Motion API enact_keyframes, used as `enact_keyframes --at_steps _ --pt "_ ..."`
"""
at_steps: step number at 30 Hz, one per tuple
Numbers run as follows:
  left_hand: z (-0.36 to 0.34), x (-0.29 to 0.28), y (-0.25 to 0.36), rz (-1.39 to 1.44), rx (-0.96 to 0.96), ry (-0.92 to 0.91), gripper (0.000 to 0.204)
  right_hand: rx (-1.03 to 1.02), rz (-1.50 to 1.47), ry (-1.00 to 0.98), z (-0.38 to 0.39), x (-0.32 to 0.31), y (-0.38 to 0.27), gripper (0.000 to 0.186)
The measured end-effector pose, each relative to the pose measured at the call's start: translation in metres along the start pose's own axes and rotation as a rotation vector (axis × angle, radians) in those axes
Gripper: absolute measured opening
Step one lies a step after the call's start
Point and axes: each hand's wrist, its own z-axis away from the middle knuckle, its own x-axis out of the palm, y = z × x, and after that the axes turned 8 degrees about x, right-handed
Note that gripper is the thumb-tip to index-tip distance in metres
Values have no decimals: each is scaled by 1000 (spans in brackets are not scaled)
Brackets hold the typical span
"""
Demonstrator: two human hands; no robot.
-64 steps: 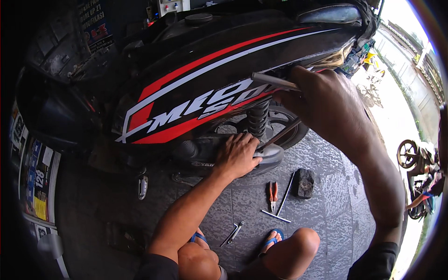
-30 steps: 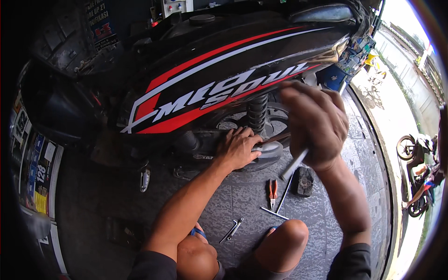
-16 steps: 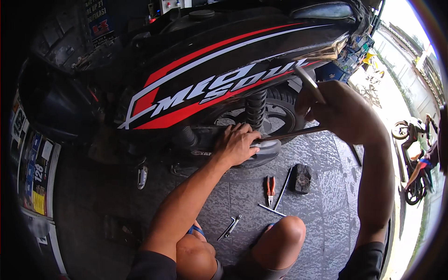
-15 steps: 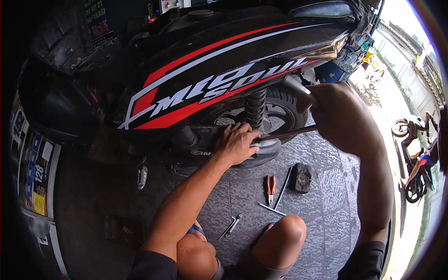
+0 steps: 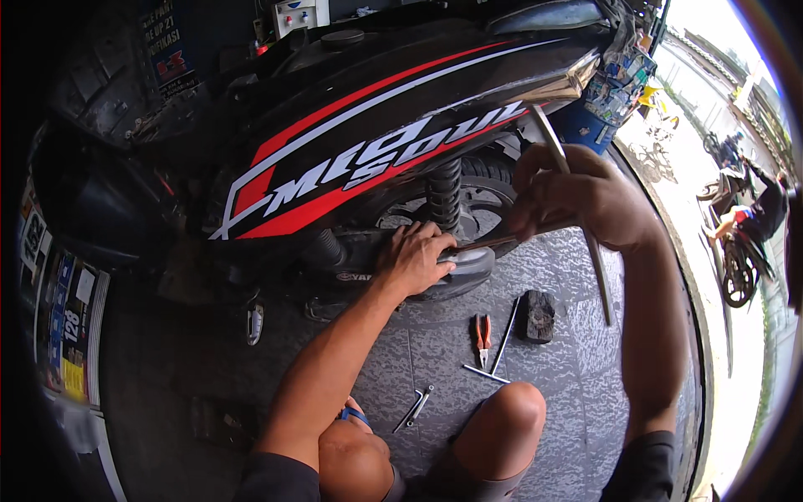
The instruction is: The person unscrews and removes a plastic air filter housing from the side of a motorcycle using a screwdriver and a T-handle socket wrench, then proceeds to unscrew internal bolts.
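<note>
T-handle wrench [image 5: 549,134] was at the scooter's [image 5: 360,138] rear casing [image 5: 465,266], job apparently unfinished.
Right hand's [image 5: 587,191] grip was closed round its crossbar [image 5: 600,283]; left hand [image 5: 414,261] lay open on the casing by the shaft's [image 5: 483,244] end (tip hidden, so progress unjudgeable).

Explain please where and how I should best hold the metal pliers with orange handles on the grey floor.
Probably grip the orange handles of the metal pliers from above, slightly left: they lie flat, handles toward the black, red and white motorcycle, and the silver T-shaped tool lies close on their right.
</note>
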Motion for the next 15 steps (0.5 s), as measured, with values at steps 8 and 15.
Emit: enact_keyframes --at_steps 8,15 --pt "0 0 0 5 18 16 37 -1083 625 970 -17 60 57 22" --pt "0 -1 1 -25 1 -23 36 -207 -517 11 0 29 28 31"
